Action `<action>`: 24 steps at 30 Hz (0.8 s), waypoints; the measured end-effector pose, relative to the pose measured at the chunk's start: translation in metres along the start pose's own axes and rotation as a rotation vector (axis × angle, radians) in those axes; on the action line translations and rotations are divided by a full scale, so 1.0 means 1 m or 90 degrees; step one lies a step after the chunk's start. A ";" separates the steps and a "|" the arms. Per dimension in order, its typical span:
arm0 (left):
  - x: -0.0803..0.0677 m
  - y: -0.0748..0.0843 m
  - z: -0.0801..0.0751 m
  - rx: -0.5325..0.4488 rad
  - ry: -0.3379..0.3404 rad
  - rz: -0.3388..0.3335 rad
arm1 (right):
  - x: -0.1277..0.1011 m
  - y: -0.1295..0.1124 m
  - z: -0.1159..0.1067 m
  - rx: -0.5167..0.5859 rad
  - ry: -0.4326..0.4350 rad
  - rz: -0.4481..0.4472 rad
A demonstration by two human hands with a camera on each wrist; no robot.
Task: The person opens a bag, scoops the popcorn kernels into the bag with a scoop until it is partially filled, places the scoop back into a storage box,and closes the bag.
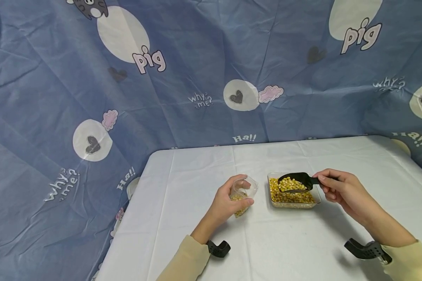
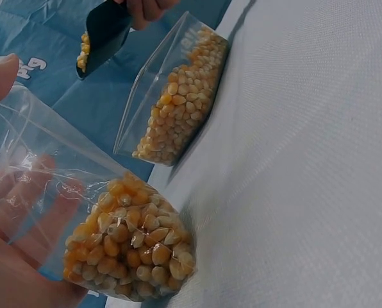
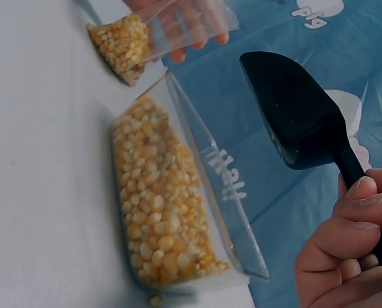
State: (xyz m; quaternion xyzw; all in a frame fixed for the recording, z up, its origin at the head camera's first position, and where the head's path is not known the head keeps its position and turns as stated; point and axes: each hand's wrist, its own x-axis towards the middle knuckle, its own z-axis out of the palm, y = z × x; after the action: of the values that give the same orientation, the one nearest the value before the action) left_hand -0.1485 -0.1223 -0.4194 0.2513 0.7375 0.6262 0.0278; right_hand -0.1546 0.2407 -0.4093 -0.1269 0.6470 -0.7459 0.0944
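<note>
My left hand (image 1: 228, 201) grips a small clear plastic bag (image 1: 244, 195) that stands on the white table and is partly filled with corn kernels (image 2: 130, 240). To its right sits a clear rectangular tray (image 1: 292, 192) full of kernels (image 3: 159, 205). My right hand (image 1: 341, 187) pinches the handle of a black scoop (image 1: 297, 182), which is loaded with kernels and hovers just above the tray. In the right wrist view only the dark underside of the scoop (image 3: 297, 109) shows.
The white-covered table (image 1: 204, 164) has its left edge near the bag and its far edge against a blue printed cloth backdrop (image 1: 197, 70). Black wrist-camera mounts (image 1: 219, 248) sit on both forearms. One loose kernel (image 3: 154, 299) lies by the tray's end.
</note>
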 end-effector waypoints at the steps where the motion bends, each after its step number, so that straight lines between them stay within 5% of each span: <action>1: 0.000 0.000 0.000 0.001 0.001 0.002 | 0.000 -0.001 0.001 0.002 -0.002 -0.001; 24: 0.000 -0.002 0.000 -0.004 0.001 -0.009 | 0.012 -0.017 0.027 0.000 -0.031 -0.019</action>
State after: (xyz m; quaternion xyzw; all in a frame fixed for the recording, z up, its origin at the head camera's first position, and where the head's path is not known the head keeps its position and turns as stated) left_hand -0.1496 -0.1226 -0.4210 0.2455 0.7375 0.6283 0.0328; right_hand -0.1573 0.2139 -0.3878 -0.1551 0.6422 -0.7441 0.0989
